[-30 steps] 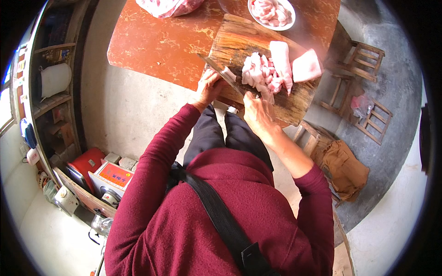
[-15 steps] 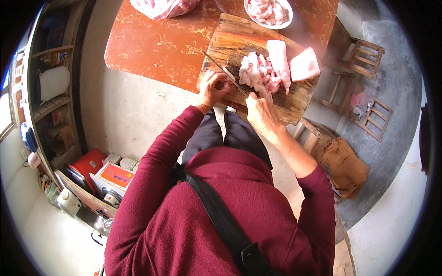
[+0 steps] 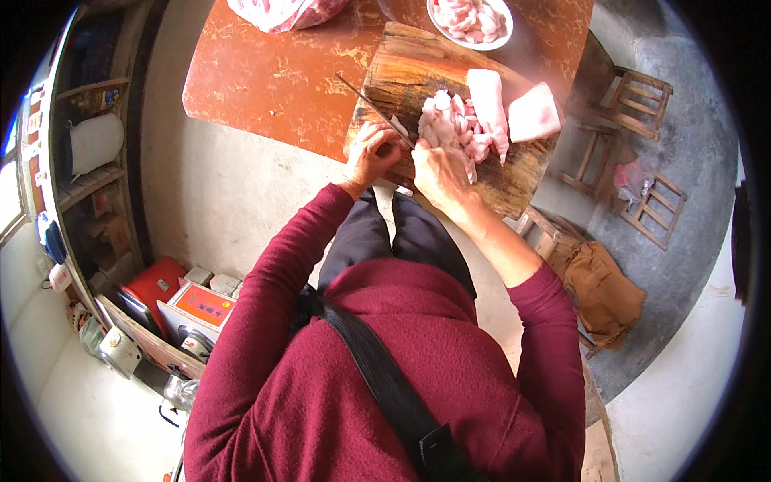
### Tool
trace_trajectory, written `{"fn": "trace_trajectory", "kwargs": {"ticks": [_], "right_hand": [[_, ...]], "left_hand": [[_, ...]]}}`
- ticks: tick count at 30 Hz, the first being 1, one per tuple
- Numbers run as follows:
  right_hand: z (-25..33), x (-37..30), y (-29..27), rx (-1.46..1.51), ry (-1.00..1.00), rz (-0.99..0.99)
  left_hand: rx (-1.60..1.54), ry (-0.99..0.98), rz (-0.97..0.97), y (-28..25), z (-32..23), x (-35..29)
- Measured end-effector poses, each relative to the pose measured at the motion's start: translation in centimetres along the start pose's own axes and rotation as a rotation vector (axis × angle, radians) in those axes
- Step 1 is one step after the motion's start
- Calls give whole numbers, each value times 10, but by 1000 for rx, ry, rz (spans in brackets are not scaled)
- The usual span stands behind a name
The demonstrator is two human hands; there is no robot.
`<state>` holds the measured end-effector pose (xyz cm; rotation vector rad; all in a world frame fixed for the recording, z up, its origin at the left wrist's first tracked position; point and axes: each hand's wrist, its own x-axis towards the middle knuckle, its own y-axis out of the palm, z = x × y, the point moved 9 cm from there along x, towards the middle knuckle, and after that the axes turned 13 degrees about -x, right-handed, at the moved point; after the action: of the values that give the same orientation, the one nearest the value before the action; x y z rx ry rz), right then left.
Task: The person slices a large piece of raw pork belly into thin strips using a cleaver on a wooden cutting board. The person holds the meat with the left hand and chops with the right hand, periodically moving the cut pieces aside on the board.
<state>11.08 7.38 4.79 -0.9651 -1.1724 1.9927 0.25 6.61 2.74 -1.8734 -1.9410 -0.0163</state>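
Observation:
My right hand is closed round the handle of a knife, whose long thin blade points away to the far left across the board's left side. Just left of the blade, my left hand is curled with its fingertips pinched on a small piece of pale meat, mostly hidden by fingers and blade. Under both hands is a worn wooden cutting board. Right of the knife lies a heap of cut pale pink meat. Beyond it rest a long strip of fatty meat and a squarish slab with skin.
The board overhangs the near edge of a red-brown patterned table. A white bowl of cut meat and a large piece of raw meat stand farther back. Wooden stools are at right, a brown cloth nearby, shelves at left.
My right hand has slid left and slightly up, pushing the knife farther to the far left along its length. My left hand has stayed in place.

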Motion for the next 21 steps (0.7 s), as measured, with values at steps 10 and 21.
{"fn": "trace_trajectory", "kwargs": {"ticks": [10,21], "right_hand": [[-47,-78,-3,67,151,77],[-28,-77,-28,77,165,-14]], "left_hand": [[-36,-51,11,-5,8,-3],[77,173,277,17,-9,-6]]}}
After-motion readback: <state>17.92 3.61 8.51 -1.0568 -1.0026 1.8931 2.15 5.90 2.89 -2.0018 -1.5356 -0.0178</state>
